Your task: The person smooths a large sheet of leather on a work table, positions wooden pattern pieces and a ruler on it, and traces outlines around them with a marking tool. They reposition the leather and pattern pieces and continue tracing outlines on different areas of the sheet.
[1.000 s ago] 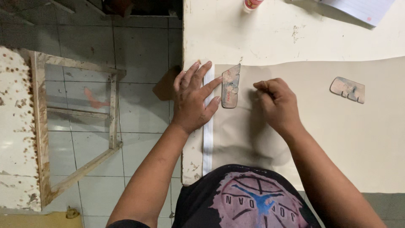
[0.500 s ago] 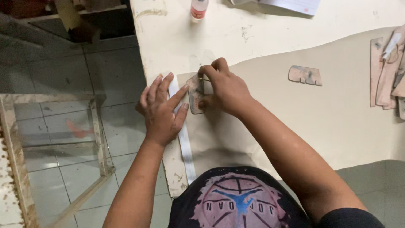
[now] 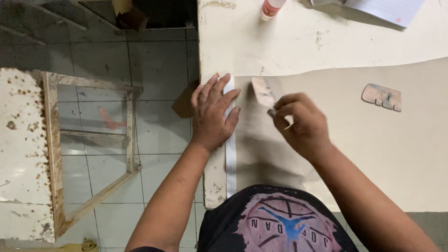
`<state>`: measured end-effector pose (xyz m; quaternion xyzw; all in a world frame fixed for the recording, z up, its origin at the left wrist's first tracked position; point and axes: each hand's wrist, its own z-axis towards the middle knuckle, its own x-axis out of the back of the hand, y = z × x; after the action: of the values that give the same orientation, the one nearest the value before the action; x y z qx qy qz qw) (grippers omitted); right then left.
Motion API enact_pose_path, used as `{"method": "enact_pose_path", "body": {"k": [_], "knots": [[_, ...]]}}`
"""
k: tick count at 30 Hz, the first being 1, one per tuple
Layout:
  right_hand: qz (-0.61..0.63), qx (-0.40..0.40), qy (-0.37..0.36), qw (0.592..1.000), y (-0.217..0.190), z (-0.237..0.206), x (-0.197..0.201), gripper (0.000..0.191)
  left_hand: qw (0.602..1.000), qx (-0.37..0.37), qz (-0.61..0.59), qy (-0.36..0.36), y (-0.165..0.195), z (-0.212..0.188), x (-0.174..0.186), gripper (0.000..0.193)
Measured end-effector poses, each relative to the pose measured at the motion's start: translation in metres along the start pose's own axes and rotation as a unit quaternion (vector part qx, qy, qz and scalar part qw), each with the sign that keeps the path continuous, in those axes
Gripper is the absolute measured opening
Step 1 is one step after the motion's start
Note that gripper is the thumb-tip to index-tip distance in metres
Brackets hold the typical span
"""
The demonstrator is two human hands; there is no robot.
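Template piece (image 3: pixel 262 92), small, flat, worn tan with dark smudges, pinched at its near end by the right hand (image 3: pixel 301 125); fingertips closed on it, thumb side hidden, some motion blur over the knuckles. Piece lies on or just above the upper left part of a large beige sheet (image 3: pixel 373 154) spread over the white worktable (image 3: pixel 298 42); whether it is touching the sheet or lifted slightly, cannot tell. Left hand (image 3: pixel 212 114) flat, fingers spread and extended, gripping nothing, pressing down across a long white strip (image 3: pixel 230 154) that runs along the left edge of the sheet near the table's edge; fingertips reach onto the sheet's corner. The two hands are near each other, not touching. A second cut piece (image 3: pixel 381 96), same tan, with notched lower edge, lies on the sheet well apart to the right. At the table's far edge: a small bottle (image 3: pixel 271 8) with a red band, partly cut off by the frame, and lined paper (image 3: pixel 387 9) in the top right corner. Tabletop paint chipped and scuffed. Left of the table, grey tiled floor (image 3: pixel 158 70), and on it a rust-spotted white wooden frame (image 3: pixel 51 149). Person's dark printed shirt (image 3: pixel 275 224) fills the bottom centre.
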<state>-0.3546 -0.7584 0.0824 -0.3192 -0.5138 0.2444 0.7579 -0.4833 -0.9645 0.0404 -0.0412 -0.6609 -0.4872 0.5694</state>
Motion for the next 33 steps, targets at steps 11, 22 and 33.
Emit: {"method": "enact_pose_path", "body": {"k": [11, 22, 33], "knots": [[-0.097, -0.069, -0.067, 0.991, 0.007, -0.003, -0.012, 0.023, 1.000, -0.015, 0.020, 0.006, -0.003, -0.002, 0.000, 0.037], [-0.104, -0.161, -0.156, 0.969, 0.014, 0.022, -0.016, 0.049, 1.000, -0.008, 0.017, -0.003, -0.005, -0.002, -0.003, 0.042], [-0.097, -0.121, -0.126, 0.980, 0.011, 0.018, -0.018, 0.050, 1.000, -0.015, 0.008, -0.004, -0.006, -0.003, 0.001, 0.042]]}}
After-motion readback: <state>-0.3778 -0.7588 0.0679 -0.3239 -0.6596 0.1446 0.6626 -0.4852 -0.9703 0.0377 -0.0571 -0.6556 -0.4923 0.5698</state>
